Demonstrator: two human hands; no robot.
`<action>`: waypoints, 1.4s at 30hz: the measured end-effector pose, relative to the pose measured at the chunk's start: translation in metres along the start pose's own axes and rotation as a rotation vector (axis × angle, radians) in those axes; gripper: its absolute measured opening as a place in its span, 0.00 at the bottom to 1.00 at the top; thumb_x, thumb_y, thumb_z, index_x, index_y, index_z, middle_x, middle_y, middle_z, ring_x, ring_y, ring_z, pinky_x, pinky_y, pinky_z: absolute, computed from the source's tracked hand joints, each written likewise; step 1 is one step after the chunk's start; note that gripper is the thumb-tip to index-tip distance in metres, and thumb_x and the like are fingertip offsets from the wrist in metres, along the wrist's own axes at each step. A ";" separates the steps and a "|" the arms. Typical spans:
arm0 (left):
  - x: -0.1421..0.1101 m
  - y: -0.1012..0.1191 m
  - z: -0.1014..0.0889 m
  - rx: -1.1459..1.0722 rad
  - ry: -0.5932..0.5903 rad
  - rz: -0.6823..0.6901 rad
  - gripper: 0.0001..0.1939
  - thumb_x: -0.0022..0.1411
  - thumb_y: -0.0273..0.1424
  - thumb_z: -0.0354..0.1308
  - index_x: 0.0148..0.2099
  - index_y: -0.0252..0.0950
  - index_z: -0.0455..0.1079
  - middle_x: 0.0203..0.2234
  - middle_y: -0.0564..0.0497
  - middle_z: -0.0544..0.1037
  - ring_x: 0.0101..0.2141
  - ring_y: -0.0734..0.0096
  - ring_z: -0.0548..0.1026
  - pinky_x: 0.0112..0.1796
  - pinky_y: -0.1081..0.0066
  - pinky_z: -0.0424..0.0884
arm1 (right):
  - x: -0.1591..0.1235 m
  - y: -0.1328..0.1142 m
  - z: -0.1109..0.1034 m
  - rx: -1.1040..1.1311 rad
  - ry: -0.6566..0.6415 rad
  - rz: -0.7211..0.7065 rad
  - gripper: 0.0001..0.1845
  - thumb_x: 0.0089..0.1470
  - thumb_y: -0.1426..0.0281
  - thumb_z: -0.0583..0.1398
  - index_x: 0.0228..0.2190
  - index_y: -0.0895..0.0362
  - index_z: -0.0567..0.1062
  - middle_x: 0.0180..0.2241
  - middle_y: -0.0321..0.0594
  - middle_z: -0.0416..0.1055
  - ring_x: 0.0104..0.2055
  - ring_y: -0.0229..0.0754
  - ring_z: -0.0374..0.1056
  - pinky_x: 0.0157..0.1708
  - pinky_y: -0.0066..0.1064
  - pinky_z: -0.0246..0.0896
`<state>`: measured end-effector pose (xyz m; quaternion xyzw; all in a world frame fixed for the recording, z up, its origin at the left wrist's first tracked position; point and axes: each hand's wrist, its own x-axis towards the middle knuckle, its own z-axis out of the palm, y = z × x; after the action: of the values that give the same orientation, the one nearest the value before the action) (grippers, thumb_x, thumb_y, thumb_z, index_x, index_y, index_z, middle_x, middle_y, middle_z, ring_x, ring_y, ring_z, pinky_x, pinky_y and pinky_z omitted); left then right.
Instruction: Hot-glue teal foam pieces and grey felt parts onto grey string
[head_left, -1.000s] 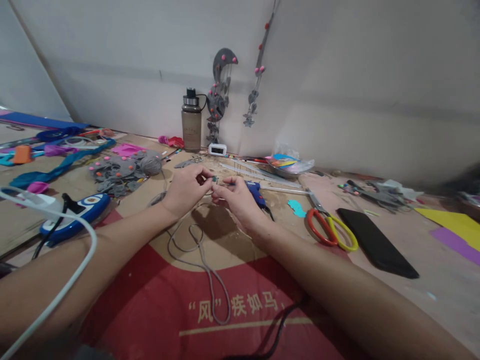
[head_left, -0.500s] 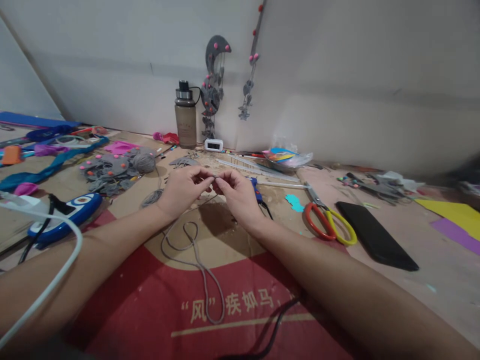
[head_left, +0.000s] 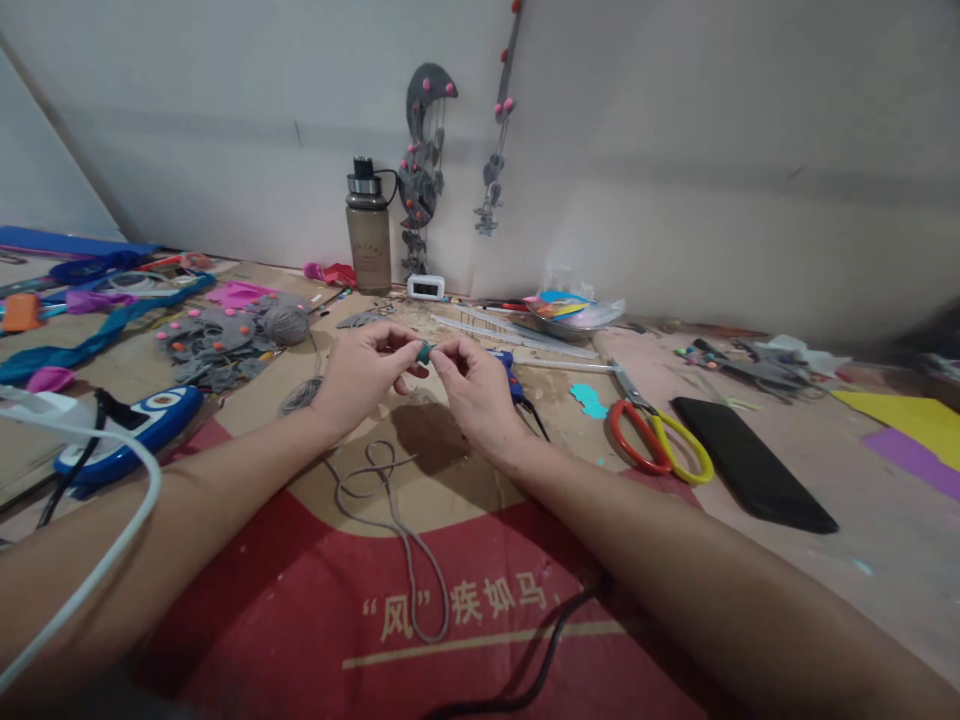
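Above the middle of the cardboard, my left hand (head_left: 367, 372) and my right hand (head_left: 474, 385) meet fingertip to fingertip. Pinched between them is a small dark green piece (head_left: 424, 352), too small to identify; it looks soft and rounded. Both hands have thumb and forefinger closed on it. Below them a loose length of grey yarn (head_left: 409, 545) lies in loops, its free end on the cardboard. More grey yarn (head_left: 300, 396) is bundled beside my left wrist. Just past my right hand lies a blue tool with a cord (head_left: 514, 380), partly hidden, perhaps a glue gun.
Scissors (head_left: 637, 437) and a black phone (head_left: 750, 462) lie to the right. A blue and white device (head_left: 142, 432) and grey felt pieces with pink dots (head_left: 206, 335) are at left. A bottle (head_left: 368, 245) stands near the wall, beside hanging felt decorations (head_left: 420, 180).
The green piece now shows between my fingertips. The yarn strand that reached up near my hands has dropped, its end lying on the cardboard. My hands have barely moved.
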<state>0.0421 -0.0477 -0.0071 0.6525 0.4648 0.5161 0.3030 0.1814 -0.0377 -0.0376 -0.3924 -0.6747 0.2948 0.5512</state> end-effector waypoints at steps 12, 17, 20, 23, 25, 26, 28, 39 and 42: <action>-0.002 0.002 0.002 -0.025 0.018 -0.045 0.11 0.53 0.36 0.59 0.34 0.33 0.73 0.26 0.49 0.78 0.26 0.69 0.77 0.20 0.77 0.71 | 0.000 -0.005 0.001 0.104 0.043 0.094 0.06 0.52 0.66 0.57 0.27 0.56 0.67 0.26 0.33 0.66 0.27 0.34 0.59 0.28 0.28 0.52; -0.004 0.005 0.003 -0.015 0.026 -0.048 0.09 0.54 0.34 0.59 0.33 0.33 0.71 0.24 0.50 0.76 0.23 0.73 0.76 0.19 0.79 0.70 | -0.001 -0.006 0.001 0.097 0.041 0.116 0.08 0.51 0.65 0.58 0.25 0.56 0.68 0.24 0.32 0.66 0.25 0.34 0.59 0.27 0.28 0.52; -0.004 0.004 0.004 -0.050 0.016 -0.053 0.09 0.53 0.34 0.60 0.32 0.32 0.70 0.23 0.51 0.75 0.23 0.72 0.76 0.18 0.79 0.69 | -0.002 -0.006 0.001 0.096 0.047 0.126 0.09 0.51 0.64 0.58 0.24 0.56 0.69 0.23 0.33 0.67 0.25 0.34 0.59 0.26 0.28 0.52; -0.004 0.003 0.004 -0.078 0.004 -0.046 0.09 0.53 0.35 0.60 0.33 0.33 0.69 0.23 0.51 0.74 0.23 0.72 0.76 0.18 0.78 0.69 | -0.002 -0.006 0.000 0.089 0.045 0.131 0.09 0.51 0.64 0.58 0.24 0.56 0.69 0.23 0.33 0.67 0.24 0.34 0.59 0.26 0.28 0.51; -0.004 0.001 0.005 -0.079 0.000 -0.040 0.10 0.53 0.35 0.59 0.33 0.33 0.69 0.23 0.51 0.74 0.23 0.72 0.76 0.18 0.78 0.69 | -0.002 -0.007 0.000 0.082 0.047 0.132 0.09 0.51 0.64 0.58 0.24 0.56 0.69 0.22 0.33 0.67 0.24 0.34 0.59 0.26 0.28 0.52; -0.004 0.001 0.005 -0.078 -0.001 -0.039 0.10 0.53 0.35 0.59 0.33 0.33 0.69 0.23 0.51 0.74 0.24 0.72 0.76 0.18 0.78 0.69 | -0.002 -0.007 0.000 0.077 0.051 0.134 0.09 0.51 0.65 0.58 0.23 0.56 0.69 0.22 0.33 0.67 0.25 0.34 0.59 0.26 0.28 0.52; -0.004 0.000 0.005 -0.080 -0.001 -0.040 0.10 0.53 0.36 0.59 0.33 0.33 0.69 0.24 0.51 0.74 0.24 0.71 0.77 0.18 0.78 0.69 | -0.001 -0.007 0.000 0.075 0.053 0.141 0.09 0.50 0.65 0.58 0.23 0.56 0.69 0.23 0.33 0.67 0.25 0.34 0.59 0.27 0.28 0.52; -0.006 0.000 0.006 -0.078 -0.004 -0.056 0.09 0.54 0.35 0.59 0.33 0.33 0.69 0.23 0.52 0.73 0.24 0.72 0.76 0.17 0.79 0.67 | -0.001 -0.009 0.001 0.074 0.051 0.176 0.09 0.50 0.65 0.58 0.22 0.56 0.69 0.22 0.32 0.67 0.25 0.34 0.59 0.27 0.29 0.52; -0.006 0.000 0.006 -0.081 -0.005 -0.075 0.09 0.54 0.36 0.59 0.33 0.34 0.68 0.23 0.52 0.73 0.24 0.71 0.77 0.17 0.80 0.66 | -0.001 -0.011 0.001 0.065 0.054 0.185 0.09 0.49 0.65 0.58 0.22 0.56 0.68 0.22 0.32 0.66 0.25 0.34 0.59 0.26 0.28 0.51</action>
<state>0.0478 -0.0532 -0.0109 0.6231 0.4668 0.5213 0.3493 0.1781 -0.0442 -0.0296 -0.4426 -0.6106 0.3554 0.5522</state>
